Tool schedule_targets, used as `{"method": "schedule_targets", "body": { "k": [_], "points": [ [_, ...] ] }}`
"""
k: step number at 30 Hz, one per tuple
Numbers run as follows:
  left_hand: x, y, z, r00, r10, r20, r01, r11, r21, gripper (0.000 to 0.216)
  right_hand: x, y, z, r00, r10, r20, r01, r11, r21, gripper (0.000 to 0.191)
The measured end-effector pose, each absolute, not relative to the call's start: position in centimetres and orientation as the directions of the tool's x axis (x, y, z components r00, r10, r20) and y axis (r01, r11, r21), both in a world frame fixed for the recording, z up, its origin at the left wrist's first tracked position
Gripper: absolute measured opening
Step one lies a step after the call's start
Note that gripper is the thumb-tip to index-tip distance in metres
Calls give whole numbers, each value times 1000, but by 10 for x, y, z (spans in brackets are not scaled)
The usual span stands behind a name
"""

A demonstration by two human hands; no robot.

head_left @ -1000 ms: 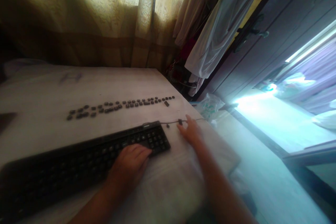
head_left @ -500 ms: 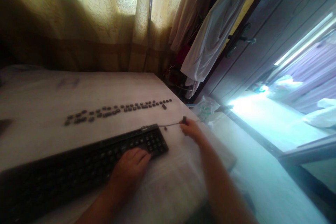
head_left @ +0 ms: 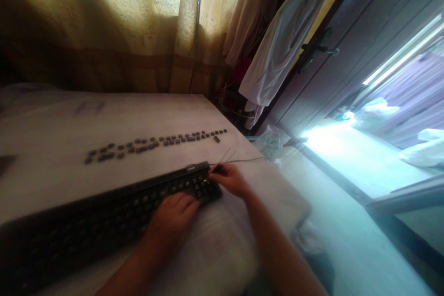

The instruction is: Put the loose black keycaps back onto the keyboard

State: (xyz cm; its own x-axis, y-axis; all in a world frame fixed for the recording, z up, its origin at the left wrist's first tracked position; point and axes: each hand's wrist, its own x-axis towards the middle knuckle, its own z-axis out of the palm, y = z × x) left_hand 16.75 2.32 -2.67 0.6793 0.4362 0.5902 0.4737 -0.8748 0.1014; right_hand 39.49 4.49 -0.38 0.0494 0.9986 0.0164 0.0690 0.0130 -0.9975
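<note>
A black keyboard [head_left: 104,212] lies across a white-covered table [head_left: 138,115]. My left hand [head_left: 173,219] rests palm down on its right part, fingers together over the keys. At the keyboard's far right corner my right hand [head_left: 231,178] is pinched on a small dark piece [head_left: 217,168], probably a keycap. The thin keyboard cable [head_left: 243,161] runs off to the right behind that hand. A long row of several loose dark keycaps [head_left: 156,143] lies on the cloth beyond the keyboard.
Patterned curtains [head_left: 138,18] hang behind the table. Clothes [head_left: 277,41] hang at the right, next to a dark door [head_left: 364,46]. The table's right edge drops to a bright floor [head_left: 347,171] with a plastic bag [head_left: 272,141].
My right hand picked a small dark piece up from beside the cable and carried it left to the keyboard's right corner. The left hand stayed on the keys.
</note>
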Motion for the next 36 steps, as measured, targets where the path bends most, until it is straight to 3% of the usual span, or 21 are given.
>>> {"method": "schedule_targets", "body": {
  "k": [9,14,18,26,36],
  "points": [
    [167,23,-27,677,456,578,477,-870,127,27,390,46,-2,-118,988,100,327,134,-935,6],
    [167,22,-28,675,444,589,482,-870,103,27,387,51,16,-340,930,137,655,339,-675,12],
    [166,22,-29,682,453,574,503,-861,81,31,384,56,23,-438,889,135,731,440,-521,10],
    [166,23,-30,683,453,573,530,-847,38,38,385,49,7,-392,892,226,726,450,-520,6],
    [169,22,-31,674,455,582,529,-847,49,35,389,42,-10,-190,928,320,598,368,-712,10]
  ]
}}
